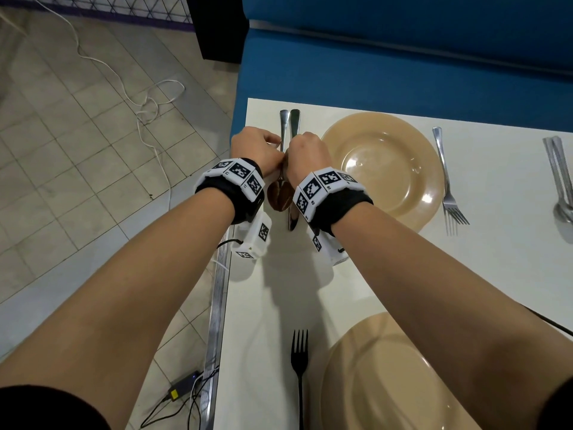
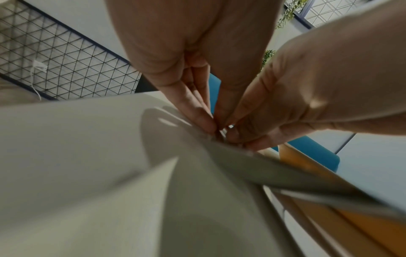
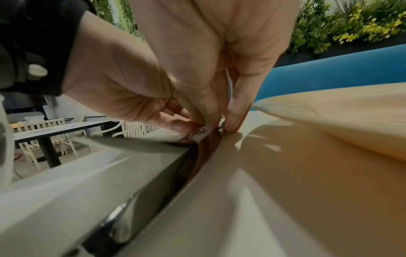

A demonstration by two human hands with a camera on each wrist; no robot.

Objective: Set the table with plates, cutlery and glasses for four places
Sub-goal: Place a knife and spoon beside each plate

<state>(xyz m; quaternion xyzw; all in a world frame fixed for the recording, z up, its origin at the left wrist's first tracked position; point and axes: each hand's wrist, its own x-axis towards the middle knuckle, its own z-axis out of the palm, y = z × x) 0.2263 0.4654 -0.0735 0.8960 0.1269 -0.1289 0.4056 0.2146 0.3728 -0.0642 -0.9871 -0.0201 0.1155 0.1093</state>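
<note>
A spoon [image 1: 279, 193] and a knife [image 1: 291, 220] lie side by side on the white table [image 1: 273, 305], left of the far tan plate [image 1: 381, 169]. Their handles point away from me. My left hand [image 1: 279, 143] pinches the spoon's handle, and my right hand [image 1: 294, 141] pinches the knife's handle right beside it. The two hands touch. In the left wrist view the left fingertips [image 2: 206, 124] press down at the spoon's neck. The right wrist view has the right fingertips [image 3: 230, 125] on the knife [image 3: 175, 182]. A second tan plate [image 1: 387, 383] sits near me with a fork [image 1: 300, 361] on its left.
Another fork [image 1: 448, 181] lies right of the far plate, and more cutlery [image 1: 561, 181] lies at the right edge. A blue bench [image 1: 403, 63] runs behind the table. The table's left edge [image 1: 217, 305] drops to a tiled floor with cables [image 1: 148, 107].
</note>
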